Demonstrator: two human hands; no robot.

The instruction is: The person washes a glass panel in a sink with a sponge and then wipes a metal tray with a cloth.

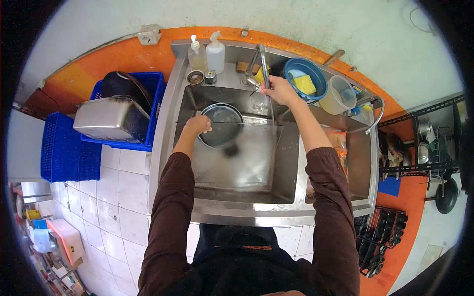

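My left hand (200,124) is closed at the left rim of a round dark pan (223,127), which is held tilted in the left basin of a steel sink (237,166). Its handle, if it has one, is hidden by my fist. With my right hand (279,90) I grip the flexible metal faucet hose (263,61) near its lower end. A thin stream of water (273,111) seems to fall from it into the basin. Just left of my right fingers is the faucet's valve (253,82). A yellow sponge (260,75) sits behind the hose.
Two pump or spray bottles (215,55) stand at the back left. A blue bucket (321,83) holding a yellow sponge (304,85) and a clear plastic container (335,96) stand behind the right basin, where orange packages (339,142) lie. Blue crates (157,111) with metal cookware are at left.
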